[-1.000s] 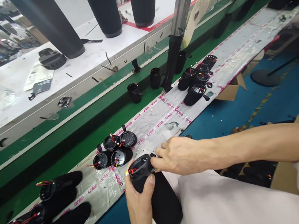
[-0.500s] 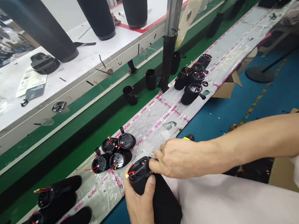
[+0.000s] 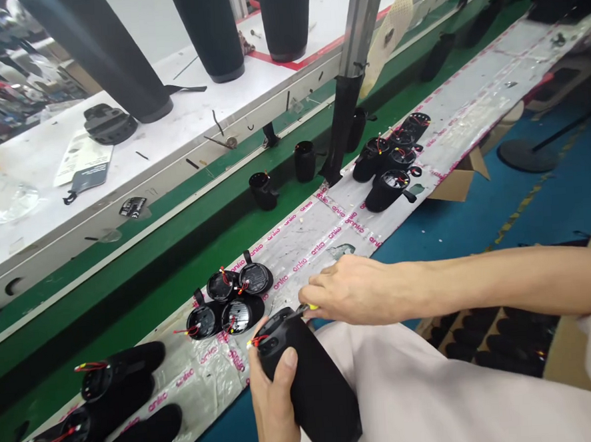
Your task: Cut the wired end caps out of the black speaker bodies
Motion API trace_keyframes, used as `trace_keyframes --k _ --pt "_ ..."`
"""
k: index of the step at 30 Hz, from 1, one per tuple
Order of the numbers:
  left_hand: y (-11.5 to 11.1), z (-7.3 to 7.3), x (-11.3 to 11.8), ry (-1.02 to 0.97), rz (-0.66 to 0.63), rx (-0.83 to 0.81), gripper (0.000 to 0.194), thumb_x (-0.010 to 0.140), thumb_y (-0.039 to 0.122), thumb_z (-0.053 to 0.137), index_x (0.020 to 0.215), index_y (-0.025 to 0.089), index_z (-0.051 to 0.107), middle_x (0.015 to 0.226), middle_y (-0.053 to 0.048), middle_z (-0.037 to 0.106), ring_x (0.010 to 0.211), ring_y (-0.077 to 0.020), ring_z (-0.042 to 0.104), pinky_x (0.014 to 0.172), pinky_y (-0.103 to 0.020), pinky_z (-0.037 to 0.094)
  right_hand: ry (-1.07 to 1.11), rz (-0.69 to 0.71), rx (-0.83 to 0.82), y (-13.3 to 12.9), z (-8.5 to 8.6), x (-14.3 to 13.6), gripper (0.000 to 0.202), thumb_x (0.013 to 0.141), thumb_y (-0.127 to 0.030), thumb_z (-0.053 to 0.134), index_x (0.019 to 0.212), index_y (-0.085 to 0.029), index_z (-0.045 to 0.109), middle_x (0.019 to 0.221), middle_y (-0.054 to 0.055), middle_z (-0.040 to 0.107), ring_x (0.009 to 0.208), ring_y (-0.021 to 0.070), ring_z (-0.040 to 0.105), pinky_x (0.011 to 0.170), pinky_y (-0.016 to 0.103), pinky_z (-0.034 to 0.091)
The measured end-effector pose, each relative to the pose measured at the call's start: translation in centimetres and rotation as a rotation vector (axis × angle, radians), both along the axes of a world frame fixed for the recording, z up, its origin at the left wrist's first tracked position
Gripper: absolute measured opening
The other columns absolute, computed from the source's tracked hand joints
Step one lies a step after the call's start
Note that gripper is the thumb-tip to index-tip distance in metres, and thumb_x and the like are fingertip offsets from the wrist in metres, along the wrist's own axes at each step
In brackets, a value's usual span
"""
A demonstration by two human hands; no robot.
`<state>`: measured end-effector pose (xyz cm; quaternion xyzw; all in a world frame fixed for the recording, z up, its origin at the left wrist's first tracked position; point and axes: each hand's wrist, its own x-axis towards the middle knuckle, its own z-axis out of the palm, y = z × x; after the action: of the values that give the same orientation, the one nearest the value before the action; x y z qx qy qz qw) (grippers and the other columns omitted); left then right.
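My left hand [image 3: 275, 405] is wrapped round the upper end of a black cylindrical speaker [image 3: 323, 386], thumb along its side. The speaker is tilted, its lower end against my clothing. At its open end sits a dark plastic rim, where a red wire with a pale connector [image 3: 255, 342] sticks out by my fingers. My right hand [image 3: 347, 290] is closed on a hand tool [image 3: 308, 307] showing a yellow part and a dark tip; most of it is hidden in the fist. That tip meets the rim's right edge.
Several speakers with red wires [image 3: 238, 316] stand on the long board [image 3: 297, 247] taped with pink lettering. More lie at lower left and farther up the board. A white bench [image 3: 170, 132] with tall black cylinders runs behind a metal post [image 3: 346, 111]. Cartons [image 3: 456, 184] are at right.
The view has shifted slightly. My right hand has turned, so the tool's yellow part now shows at the rim instead of its end behind the hand. My left hand still holds the speaker.
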<state>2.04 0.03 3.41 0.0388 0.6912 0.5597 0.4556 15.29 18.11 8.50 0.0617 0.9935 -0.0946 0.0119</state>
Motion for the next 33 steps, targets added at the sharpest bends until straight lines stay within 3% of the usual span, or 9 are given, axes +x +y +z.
trace_keyframes --k 5,10,14,16,19,23,25,29,33 --pt "0.3 -0.3 -0.3 0.005 -0.027 0.024 0.085 0.063 0.058 0.084 0.136 0.027 0.054 0.123 -0.011 0.074 0.117 -0.0357 0.069 0.103 -0.048 0.053 0.057 0.066 0.108 0.0 -1.3 0.3 0.028 0.112 -0.035 0.036 0.099 -0.018 0.054 0.078 0.003 0.063 0.064 0.018 0.059 0.051 0.035 0.016" --pt "0.2 -1.1 -0.7 0.064 -0.055 -0.009 0.086 0.062 0.061 0.086 0.134 0.022 0.058 0.111 -0.011 0.076 0.111 -0.0362 0.071 0.101 -0.047 0.054 0.045 0.119 0.183 0.3 -1.0 0.2 0.018 0.109 -0.026 0.042 0.099 -0.019 0.054 0.079 0.001 0.059 0.064 0.0196 0.058 0.051 0.036 0.019" --pt "0.3 -1.2 -0.7 0.045 -0.034 0.016 0.085 0.065 0.054 0.088 0.138 0.022 0.058 0.115 -0.01 0.076 0.114 -0.0334 0.07 0.104 -0.044 0.053 0.048 0.124 0.184 0.2 -0.8 0.2 0.016 0.108 -0.025 0.043 0.1 -0.019 0.055 0.081 0.003 0.061 0.066 0.0198 0.059 0.052 0.034 0.022" --pt "0.3 -1.3 -0.7 -0.017 0.018 0.072 0.089 0.066 0.05 0.087 0.144 0.026 0.054 0.121 -0.009 0.075 0.115 -0.0309 0.07 0.102 -0.041 0.054 0.034 0.071 0.115 0.3 -0.6 0.1 0.021 0.11 -0.031 0.043 0.101 -0.018 0.056 0.084 0.005 0.064 0.069 0.0204 0.061 0.053 0.033 0.024" --pt "0.1 -2.0 -0.8 -0.235 0.138 0.233 0.089 0.07 0.047 0.083 0.151 0.032 0.048 0.122 -0.005 0.076 0.11 -0.0272 0.072 0.093 -0.034 0.058 -0.009 -0.107 -0.18 0.7 -0.2 -0.1 0.022 0.109 -0.038 0.049 0.11 -0.017 0.058 0.088 0.004 0.069 0.07 0.0201 0.063 0.055 0.032 0.029" --pt "-0.4 -2.9 -1.0 -0.712 0.259 0.378 0.058 0.084 0.055 0.066 0.134 0.026 0.068 0.114 -0.009 0.079 0.103 -0.0286 0.074 0.096 -0.04 0.059 -0.017 -0.255 -0.677 0.8 -0.1 -0.1 0.02 0.107 -0.036 0.052 0.118 -0.02 0.057 0.081 -0.001 0.068 0.069 0.0178 0.063 0.062 0.029 0.037" --pt "-0.5 -3.0 -0.9 -0.807 0.242 0.374 0.053 0.086 0.057 0.063 0.123 0.022 0.075 0.115 -0.011 0.079 0.11 -0.0322 0.072 0.105 -0.046 0.055 0.001 -0.263 -0.823 0.4 -0.3 -0.2 0.02 0.106 -0.036 0.053 0.118 -0.021 0.057 0.081 -0.002 0.068 0.072 0.0173 0.063 0.063 0.028 0.038" --pt "-0.6 -3.0 -0.7 -0.836 0.232 0.375 0.045 0.084 0.054 0.066 0.11 0.021 0.081 0.116 -0.01 0.079 0.114 -0.0303 0.07 0.11 -0.044 0.051 -0.024 -0.24 -0.874 -0.5 -0.7 -0.2 0.021 0.105 -0.04 0.054 0.115 -0.021 0.057 0.084 -0.001 0.067 0.074 0.0176 0.063 0.064 0.028 0.04" --pt "-0.5 -3.3 -0.3 -0.751 0.255 0.379 0.049 0.088 0.059 0.061 0.115 0.022 0.079 0.114 -0.009 0.079 0.112 -0.0287 0.071 0.107 -0.042 0.053 0.092 -0.257 -0.673 -1.1 -0.8 0.2 0.028 0.107 -0.041 0.052 0.124 -0.019 0.055 0.106 0.006 0.068 0.085 0.0206 0.064 0.072 0.033 0.043"
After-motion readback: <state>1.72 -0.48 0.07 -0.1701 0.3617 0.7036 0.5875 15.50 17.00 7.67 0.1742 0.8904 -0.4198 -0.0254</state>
